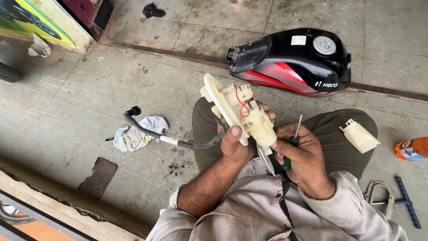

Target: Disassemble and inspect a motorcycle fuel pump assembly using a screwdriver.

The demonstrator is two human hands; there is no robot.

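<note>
My left hand (234,145) grips a cream plastic fuel pump assembly (240,111) with red wires on it and a round flange at its upper left. A black hose (174,139) runs from the assembly out to the left over the floor. My right hand (303,156) holds a green-handled screwdriver (292,143), its metal shaft pointing up, and its fingers touch the lower end of the assembly. Both hands work above my lap.
A black and red motorcycle fuel tank (294,60) lies on the concrete floor ahead. A crumpled rag (136,134) lies left, a cream plastic cover (359,136) on my right knee, an orange bottle (412,149) and a blue T-handle tool (403,201) at right. A dark pad (99,176) lies lower left.
</note>
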